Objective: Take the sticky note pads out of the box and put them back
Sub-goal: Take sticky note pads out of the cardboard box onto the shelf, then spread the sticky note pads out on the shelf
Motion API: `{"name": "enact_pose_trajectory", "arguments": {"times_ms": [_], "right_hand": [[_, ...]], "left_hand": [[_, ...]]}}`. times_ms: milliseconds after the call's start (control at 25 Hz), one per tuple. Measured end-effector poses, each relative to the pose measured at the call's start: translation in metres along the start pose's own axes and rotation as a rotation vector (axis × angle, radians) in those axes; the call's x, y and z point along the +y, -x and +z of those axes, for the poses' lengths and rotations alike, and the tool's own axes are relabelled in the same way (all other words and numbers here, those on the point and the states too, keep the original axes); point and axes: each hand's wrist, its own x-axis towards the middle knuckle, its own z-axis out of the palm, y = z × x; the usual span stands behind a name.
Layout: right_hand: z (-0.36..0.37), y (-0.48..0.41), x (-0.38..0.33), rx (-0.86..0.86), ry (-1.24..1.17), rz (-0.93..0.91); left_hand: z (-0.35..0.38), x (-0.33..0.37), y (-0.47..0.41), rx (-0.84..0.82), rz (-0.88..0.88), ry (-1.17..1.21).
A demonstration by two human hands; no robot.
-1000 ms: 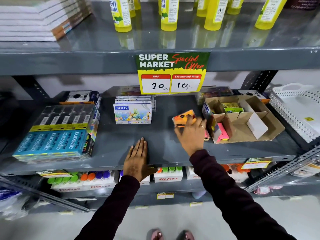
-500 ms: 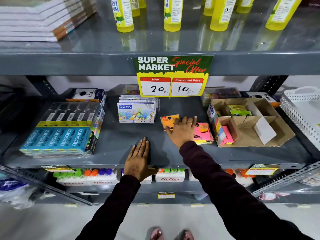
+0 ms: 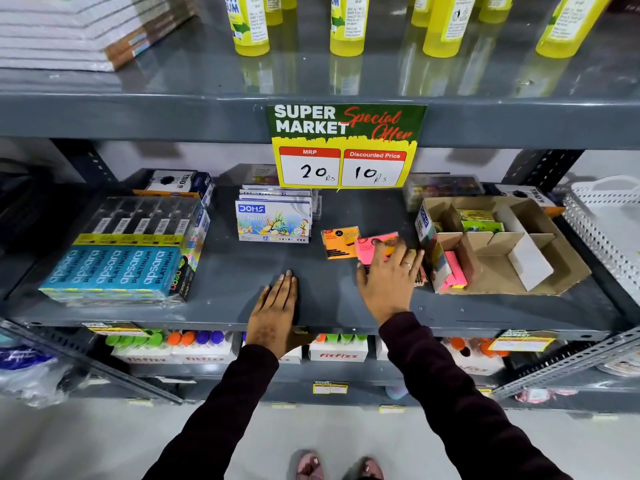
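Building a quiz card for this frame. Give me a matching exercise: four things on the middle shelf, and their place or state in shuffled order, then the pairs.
Things:
1. orange pad
2. pink pad
3. cardboard box
4. left hand

Places or states:
A. open at the right end of the shelf, with pads standing along its left side
B. lying free on the shelf, just left of the right hand
C. flat, palm down, on the shelf's front edge
D. under the right hand's fingers

Pairs: 1-B, 2-D, 3-A, 4-C
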Motion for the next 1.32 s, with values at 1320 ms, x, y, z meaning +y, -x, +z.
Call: {"name": "enact_pose_trajectory", "arguments": {"times_ms": [1320], "right_hand": [[0.0, -0.055, 0.029, -0.129, -0.104, 0.054]], "left_hand": [[-0.003, 0.004, -0.001, 0.033, -0.003, 0.011]]}}
